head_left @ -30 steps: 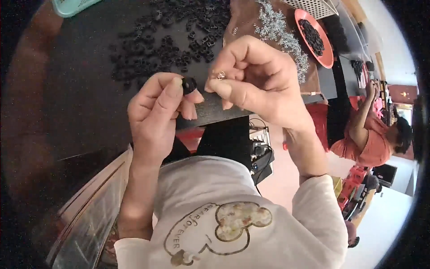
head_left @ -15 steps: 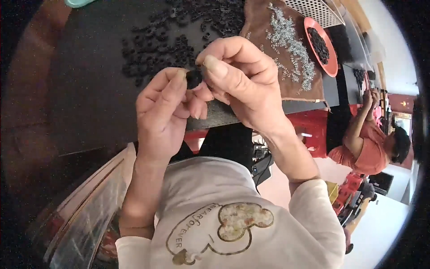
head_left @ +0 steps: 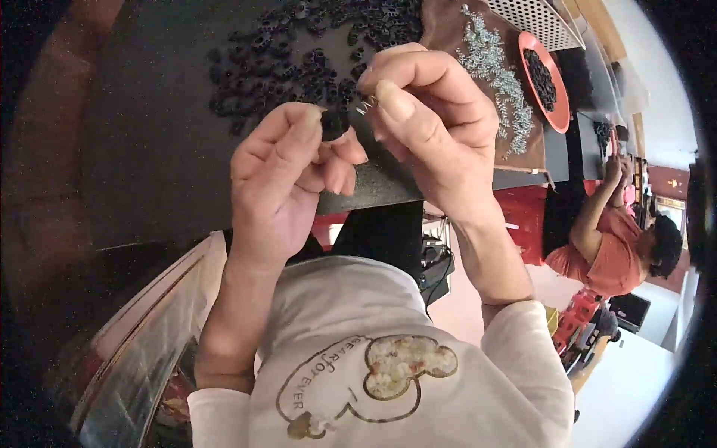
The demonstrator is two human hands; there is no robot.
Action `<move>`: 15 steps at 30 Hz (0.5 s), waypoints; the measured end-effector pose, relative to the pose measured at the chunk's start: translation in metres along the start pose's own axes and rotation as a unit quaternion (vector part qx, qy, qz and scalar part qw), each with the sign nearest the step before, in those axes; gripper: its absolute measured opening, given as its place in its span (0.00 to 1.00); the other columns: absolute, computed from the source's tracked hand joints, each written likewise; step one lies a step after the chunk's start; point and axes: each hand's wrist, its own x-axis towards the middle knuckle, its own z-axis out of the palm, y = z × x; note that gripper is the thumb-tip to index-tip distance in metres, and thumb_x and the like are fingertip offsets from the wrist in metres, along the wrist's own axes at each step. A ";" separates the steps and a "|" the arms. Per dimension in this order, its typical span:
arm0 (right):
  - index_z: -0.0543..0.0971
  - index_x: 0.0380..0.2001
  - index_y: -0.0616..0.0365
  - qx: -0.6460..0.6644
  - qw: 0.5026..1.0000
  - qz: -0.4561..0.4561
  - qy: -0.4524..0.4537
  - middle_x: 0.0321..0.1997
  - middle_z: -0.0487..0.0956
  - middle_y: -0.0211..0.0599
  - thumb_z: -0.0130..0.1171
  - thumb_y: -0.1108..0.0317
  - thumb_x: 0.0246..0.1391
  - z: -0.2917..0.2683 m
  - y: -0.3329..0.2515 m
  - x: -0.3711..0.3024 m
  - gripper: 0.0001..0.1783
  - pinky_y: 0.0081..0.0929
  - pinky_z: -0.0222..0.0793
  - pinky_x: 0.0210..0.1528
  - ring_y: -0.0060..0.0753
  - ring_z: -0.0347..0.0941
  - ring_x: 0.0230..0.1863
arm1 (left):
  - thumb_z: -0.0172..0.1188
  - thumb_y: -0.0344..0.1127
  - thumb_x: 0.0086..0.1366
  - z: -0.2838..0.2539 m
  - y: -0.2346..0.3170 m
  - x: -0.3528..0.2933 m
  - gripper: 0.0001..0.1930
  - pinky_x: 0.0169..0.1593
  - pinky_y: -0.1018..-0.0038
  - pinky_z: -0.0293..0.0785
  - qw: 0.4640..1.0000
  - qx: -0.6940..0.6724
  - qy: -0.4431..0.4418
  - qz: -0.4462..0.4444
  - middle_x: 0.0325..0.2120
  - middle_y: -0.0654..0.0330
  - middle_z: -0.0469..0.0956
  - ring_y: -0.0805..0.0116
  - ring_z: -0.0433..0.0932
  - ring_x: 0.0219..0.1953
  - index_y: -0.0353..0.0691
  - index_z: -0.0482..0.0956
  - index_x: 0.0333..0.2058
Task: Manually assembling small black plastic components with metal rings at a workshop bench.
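Between the thumb and fingers of my left hand [head_left: 280, 168] is a small black plastic part [head_left: 334, 125]. Its exact shape is partly covered by the fingertips. My right hand [head_left: 433, 119] pinches a small metal coil spring [head_left: 367, 105], which sticks out to the left of the thumb tip. A narrow gap separates the spring from the black part. Beyond both hands, many loose black parts [head_left: 269, 63] like the held one lie spread over the dark table. Right of them, a heap of small silvery springs [head_left: 493, 67] rests on a brown cloth [head_left: 441, 26].
An orange-red plate [head_left: 562, 119] of small black pieces stands at the right, near a perforated white metal piece [head_left: 534, 19]. The dark table [head_left: 157, 149] has its near edge just below my hands. Farther right, another person [head_left: 612, 250] in an orange-red top sits working.
My right hand has drawn away to the right from the black part, and a spring now shows at its fingertips. The left hand keeps its hold, nearly in place.
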 end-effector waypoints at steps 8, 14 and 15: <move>0.73 0.36 0.67 -0.004 0.999 -0.022 -0.024 0.31 0.74 0.35 0.52 0.74 0.62 0.004 0.014 -0.005 0.05 0.18 0.73 0.24 0.24 0.78 0.25 | 0.47 0.40 0.71 -0.004 -0.002 -0.001 0.14 0.28 0.73 0.70 0.999 0.031 0.011 0.008 0.29 0.57 0.77 0.73 0.69 0.22 0.35 0.73 0.44; 0.75 0.34 0.66 -0.052 0.996 -0.071 0.033 0.34 0.73 0.35 0.55 0.76 0.60 0.005 0.017 -0.008 0.03 0.18 0.71 0.25 0.22 0.77 0.27 | 0.46 0.37 0.72 -0.002 -0.002 0.000 0.12 0.32 0.77 0.72 1.000 -0.019 0.002 0.009 0.29 0.53 0.79 0.77 0.71 0.24 0.33 0.73 0.39; 0.75 0.34 0.66 -0.155 0.981 -0.112 0.025 0.34 0.73 0.36 0.56 0.77 0.58 -0.001 0.018 -0.006 0.02 0.20 0.70 0.27 0.23 0.75 0.28 | 0.47 0.37 0.72 -0.003 -0.001 0.000 0.12 0.32 0.77 0.72 1.000 -0.014 -0.004 0.008 0.29 0.54 0.79 0.77 0.72 0.24 0.33 0.74 0.39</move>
